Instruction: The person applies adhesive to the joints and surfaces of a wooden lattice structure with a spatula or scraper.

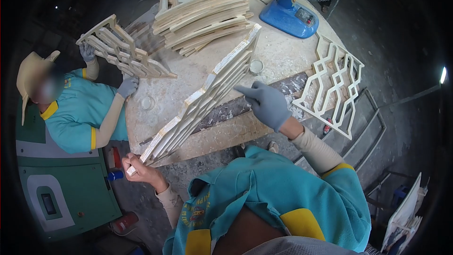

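Note:
A pale wooden lattice panel (204,95) stands tilted on edge across the table, its long zigzag edge marked with white patches. My bare left hand (143,170) is closed around the panel's near lower end. On the other side, my right hand (270,106) wears a grey glove. Its index finger stretches toward the panel's slats, fingertip right at them, while the other fingers are partly bent, and no object shows in that hand. Beyond the fingertip sits a small round clear dish (256,67) on the tabletop.
A tall stack of lattice panels (203,16) rises at the back beside a blue fan (290,16). Another panel (330,87) overhangs the table's right edge. At left, a co-worker (80,104) in gloves holds a panel (125,49); a second dish (147,103) sits nearby.

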### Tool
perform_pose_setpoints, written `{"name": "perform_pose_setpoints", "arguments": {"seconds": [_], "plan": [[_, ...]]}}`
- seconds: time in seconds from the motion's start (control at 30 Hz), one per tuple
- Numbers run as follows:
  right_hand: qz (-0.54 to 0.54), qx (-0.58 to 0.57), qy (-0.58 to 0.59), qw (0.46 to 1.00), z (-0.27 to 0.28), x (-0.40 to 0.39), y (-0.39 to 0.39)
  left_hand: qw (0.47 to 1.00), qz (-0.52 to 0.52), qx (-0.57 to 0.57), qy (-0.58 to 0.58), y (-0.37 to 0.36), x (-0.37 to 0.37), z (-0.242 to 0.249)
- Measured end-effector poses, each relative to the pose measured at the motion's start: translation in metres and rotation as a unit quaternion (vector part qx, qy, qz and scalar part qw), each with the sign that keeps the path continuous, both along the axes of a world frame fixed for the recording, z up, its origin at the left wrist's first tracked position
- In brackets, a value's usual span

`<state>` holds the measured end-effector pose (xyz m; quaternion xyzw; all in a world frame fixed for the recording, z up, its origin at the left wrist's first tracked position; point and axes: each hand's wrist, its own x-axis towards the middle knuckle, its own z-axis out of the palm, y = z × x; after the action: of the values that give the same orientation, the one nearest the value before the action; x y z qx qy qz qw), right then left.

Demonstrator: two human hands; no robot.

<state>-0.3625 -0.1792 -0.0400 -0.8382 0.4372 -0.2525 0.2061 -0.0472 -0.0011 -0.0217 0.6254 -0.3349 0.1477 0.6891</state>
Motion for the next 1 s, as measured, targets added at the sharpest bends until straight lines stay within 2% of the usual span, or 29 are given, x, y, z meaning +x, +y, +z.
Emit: {"name": "perform_pose_setpoints", "arguments": {"seconds": [0.13, 0.2, 0.33, 0.4, 0.53, 0.6, 0.67, 0.73, 0.87, 0.93, 1.0], "plan": [[-0.063, 0.014, -0.025, 0.998, -0.024, 0.0, -0.009, 1.0, 0.003, 0.005, 0.021, -0.002, -0.001, 0.004], [-0.149, 0.016, -0.026, 0.988, -0.031, 0.001, -0.024, 1.0, -0.004, 0.002, 0.022, -0.002, 0.0, 0.003], [-0.162, -0.016, 0.033, 0.986, -0.04, 0.018, -0.031, 1.0, -0.01, -0.002, 0.013, -0.003, 0.001, 0.002], [-0.094, 0.01, 0.09, 0.991, -0.031, 0.025, -0.014, 1.0, -0.001, 0.003, -0.01, -0.003, 0.002, 0.002], [-0.018, 0.075, 0.104, 0.992, -0.024, 0.019, -0.012, 1.0, 0.004, 0.011, 0.001, -0.001, 0.002, 0.001], [-0.139, 0.031, 0.039, 0.989, -0.032, 0.013, -0.037, 1.0, 0.007, 0.015, -0.012, -0.002, 0.002, 0.002], [-0.134, 0.03, 0.045, 0.989, -0.035, 0.014, -0.034, 1.0, 0.003, 0.015, -0.008, -0.002, 0.003, 0.002], [-0.059, 0.035, 0.079, 0.995, -0.035, 0.019, -0.016, 1.0, -0.002, 0.021, -0.002, -0.002, 0.002, 0.003], [-0.025, 0.052, 0.062, 0.996, -0.035, 0.014, -0.013, 1.0, 0.0, 0.017, 0.003, -0.003, 0.004, 0.003], [-0.14, 0.033, 0.012, 0.989, -0.036, 0.008, -0.037, 1.0, 0.005, 0.023, 0.007, -0.002, 0.003, 0.002], [-0.154, 0.02, 0.025, 0.987, -0.044, 0.01, -0.044, 1.0, 0.001, 0.022, -0.007, -0.004, 0.003, 0.003]]}}
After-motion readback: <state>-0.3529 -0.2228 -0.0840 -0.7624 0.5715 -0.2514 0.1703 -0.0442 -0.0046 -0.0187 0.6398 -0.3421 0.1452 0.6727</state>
